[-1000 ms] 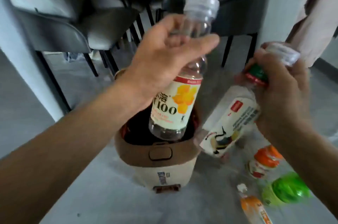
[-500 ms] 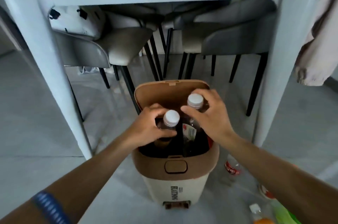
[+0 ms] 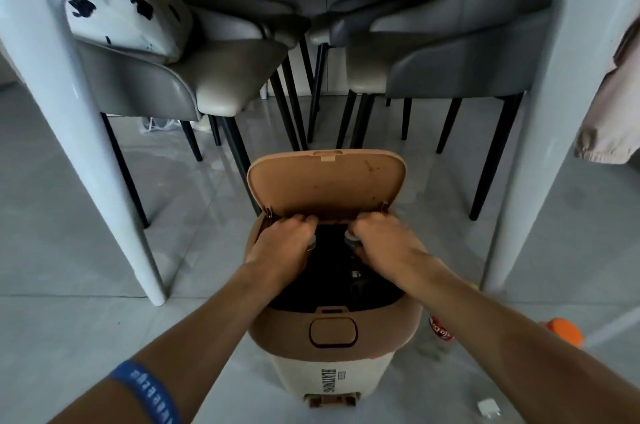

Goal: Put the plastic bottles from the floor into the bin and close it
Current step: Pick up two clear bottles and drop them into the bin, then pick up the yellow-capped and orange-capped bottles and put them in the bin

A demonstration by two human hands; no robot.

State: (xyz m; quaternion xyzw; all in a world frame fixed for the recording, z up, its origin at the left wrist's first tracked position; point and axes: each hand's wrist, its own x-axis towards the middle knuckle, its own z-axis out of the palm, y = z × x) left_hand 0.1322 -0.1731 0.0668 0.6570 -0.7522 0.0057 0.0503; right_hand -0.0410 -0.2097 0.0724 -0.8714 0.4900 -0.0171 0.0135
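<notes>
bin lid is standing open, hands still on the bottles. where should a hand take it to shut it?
Take the lid at its top free edge, by the small tab, coming from above. It stands upright, hinged at the bin's rear rim, so pulling the far edge forward and down likely gives the most leverage.

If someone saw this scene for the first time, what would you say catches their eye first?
Both hands, the left hand and right hand, reach into the open bin in the centre, each over a bottle cap, with the tan lid standing upright behind them. To the bin's right, a red-labelled bottle and an orange-topped one lie on the floor.
</notes>
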